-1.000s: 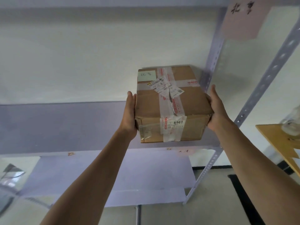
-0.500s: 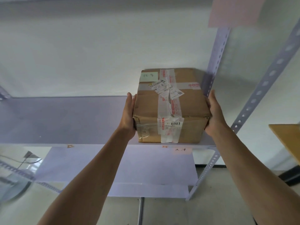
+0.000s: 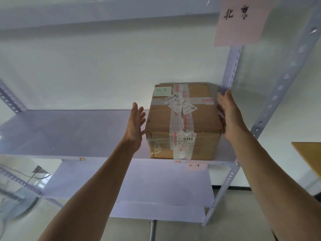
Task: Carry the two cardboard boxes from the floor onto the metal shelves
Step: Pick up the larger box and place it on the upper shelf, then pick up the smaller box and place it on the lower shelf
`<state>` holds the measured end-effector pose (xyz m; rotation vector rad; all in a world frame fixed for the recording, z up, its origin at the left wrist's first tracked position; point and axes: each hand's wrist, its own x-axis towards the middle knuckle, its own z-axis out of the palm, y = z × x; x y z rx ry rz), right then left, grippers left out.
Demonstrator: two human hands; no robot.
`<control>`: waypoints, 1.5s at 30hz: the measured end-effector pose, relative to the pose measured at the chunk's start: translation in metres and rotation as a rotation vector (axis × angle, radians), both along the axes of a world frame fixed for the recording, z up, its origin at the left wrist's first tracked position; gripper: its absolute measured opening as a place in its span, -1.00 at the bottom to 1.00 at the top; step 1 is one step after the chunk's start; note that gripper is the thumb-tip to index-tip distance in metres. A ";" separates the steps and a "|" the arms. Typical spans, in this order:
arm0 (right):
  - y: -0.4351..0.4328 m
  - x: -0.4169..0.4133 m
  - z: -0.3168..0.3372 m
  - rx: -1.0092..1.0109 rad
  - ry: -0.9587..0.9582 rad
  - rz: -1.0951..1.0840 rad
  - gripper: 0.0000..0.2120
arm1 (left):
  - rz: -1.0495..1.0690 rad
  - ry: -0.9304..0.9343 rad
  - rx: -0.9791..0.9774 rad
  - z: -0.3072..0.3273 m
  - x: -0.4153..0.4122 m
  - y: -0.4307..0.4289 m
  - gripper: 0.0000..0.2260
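Between the two raised hands, a taped cardboard box (image 3: 183, 121) is seen from the head camera, set on the metal shelf (image 3: 69, 133) near its right-hand end, with its front edge close to the shelf lip. The left hand (image 3: 135, 126) is held flat with the fingers spread, just beside the left wall of the box; a narrow gap is seen along most of the palm, so nothing is gripped by it. The right hand (image 3: 229, 115) is likewise flat and unclenched, laid along the right wall of the box, and whether light contact is kept there cannot be told. Nothing is grasped by either hand. On top of the box, toward the left hand, a pale green note (image 3: 162, 90) with handwriting is stuck, and a white shipping label (image 3: 178, 103) lies across the crossed tape. A sticker printed 6141 (image 3: 187, 139) is shown on the front face. Just behind the fingertips of the right hand, a perforated upright (image 3: 231, 66) of the shelving rises, and above that hand a pink paper sign (image 3: 241, 21) is hung. Below both forearms a lower shelf (image 3: 156, 185) is visible. Only one box is shown.
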<state>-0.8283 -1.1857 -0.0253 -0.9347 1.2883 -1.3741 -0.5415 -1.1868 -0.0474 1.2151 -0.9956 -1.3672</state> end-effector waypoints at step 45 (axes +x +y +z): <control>0.423 0.622 0.009 -0.189 0.072 1.289 -0.41 | 1.241 -0.016 -0.042 0.019 0.410 0.641 -0.35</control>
